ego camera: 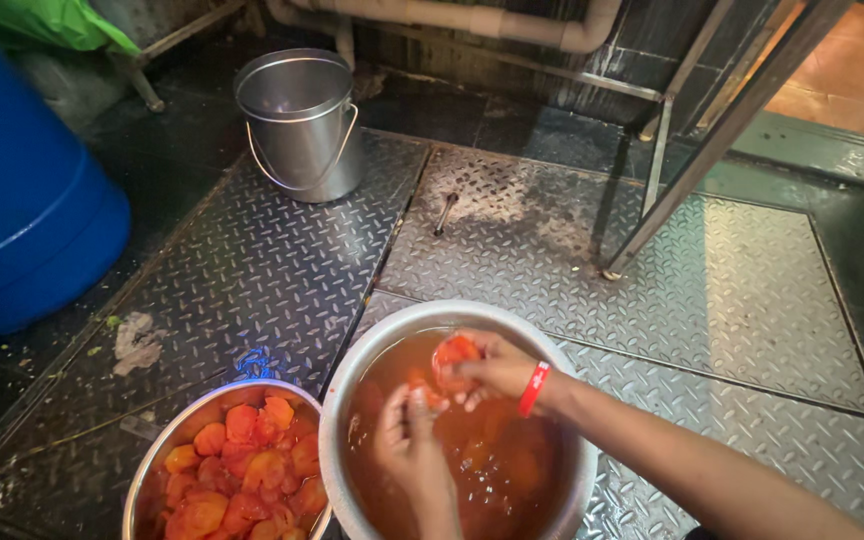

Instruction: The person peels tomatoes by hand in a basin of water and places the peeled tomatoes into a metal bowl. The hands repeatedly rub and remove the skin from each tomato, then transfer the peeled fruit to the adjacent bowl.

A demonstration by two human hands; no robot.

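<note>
Red tomato [455,357] is gripped over the big bowl [372,345] by the right hand [497,372]; the left hand [407,440], fingers pinching its lower edge, is held nearer.

Dim overall, light falling from above right; glare whitens the metal floor plates [512,215] and the steel pail [300,120]; corners sink into shadow; wide-angle bending at edges; focus fairly sharp.

The tomato [455,357] in the right hand [497,372] is orange-red, like the peeled tomatoes [242,465] heaped beside, and the wristband [534,388] is bright red. The basin water [497,460] is murky orange-brown, the barrel [22,210] deep blue. The floor plates [732,290] are grey steel with a raised diamond tread pattern, and the pail [300,120] is plain silver.
</note>
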